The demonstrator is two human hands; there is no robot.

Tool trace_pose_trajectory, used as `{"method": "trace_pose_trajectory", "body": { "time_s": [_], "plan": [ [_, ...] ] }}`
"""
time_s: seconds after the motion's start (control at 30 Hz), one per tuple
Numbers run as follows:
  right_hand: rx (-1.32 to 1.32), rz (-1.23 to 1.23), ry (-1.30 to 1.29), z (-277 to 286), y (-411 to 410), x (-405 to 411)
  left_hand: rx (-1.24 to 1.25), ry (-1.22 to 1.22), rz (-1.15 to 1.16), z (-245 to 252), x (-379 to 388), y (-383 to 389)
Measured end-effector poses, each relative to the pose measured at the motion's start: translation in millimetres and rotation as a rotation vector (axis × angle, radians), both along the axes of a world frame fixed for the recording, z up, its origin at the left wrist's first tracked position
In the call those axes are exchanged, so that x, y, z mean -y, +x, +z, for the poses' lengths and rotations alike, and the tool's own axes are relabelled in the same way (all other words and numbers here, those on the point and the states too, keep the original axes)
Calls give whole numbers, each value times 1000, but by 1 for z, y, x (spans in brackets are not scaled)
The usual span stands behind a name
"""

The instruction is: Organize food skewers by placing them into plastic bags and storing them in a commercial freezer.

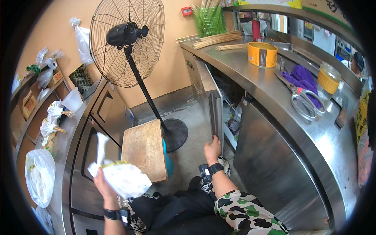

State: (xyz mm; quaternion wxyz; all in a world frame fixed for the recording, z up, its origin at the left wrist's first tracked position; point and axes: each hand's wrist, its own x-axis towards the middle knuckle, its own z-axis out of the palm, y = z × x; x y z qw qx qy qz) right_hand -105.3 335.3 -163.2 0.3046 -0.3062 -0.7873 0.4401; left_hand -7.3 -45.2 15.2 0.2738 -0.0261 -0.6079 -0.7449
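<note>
My left hand [102, 185] grips a full white plastic bag [127, 179] with its top twisted up, held in the air before the left steel cabinet. What fills the bag is hidden. My right hand [212, 149] is on the lower edge of a steel fridge door [213, 114], which stands ajar under the right counter. Through the gap, bagged goods [234, 124] show on the shelves inside. Beside the opening, another steel door [273, 164] is closed. Between my hands and farther off lies a wooden board [144, 151] on top of a teal stool [168, 161].
A black pedestal fan [126, 35] stands ahead, its round base [174, 135] on the floor. The right steel counter [235, 63] bears scissors [305, 100], a purple cloth [298, 77], a glass jar [327, 79], a yellow tin [262, 54] and skewers [218, 40]. Tied bags [39, 177] line the left counter.
</note>
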Motion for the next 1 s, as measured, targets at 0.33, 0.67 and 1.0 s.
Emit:
{"method": "trace_pose_trajectory", "body": {
  "time_s": [0.33, 0.67, 1.0],
  "plan": [
    [234, 957, 17, -8, 37, -8, -157, 22, -450, 100, -87, -5],
    [-126, 977, -582, 64, 116, -7, -48, -691, -915, -50, -238, -58],
    [-145, 415, -1277, 8, 14, -30, 240, -164, -689, -104, -277, -199]
  ]
}}
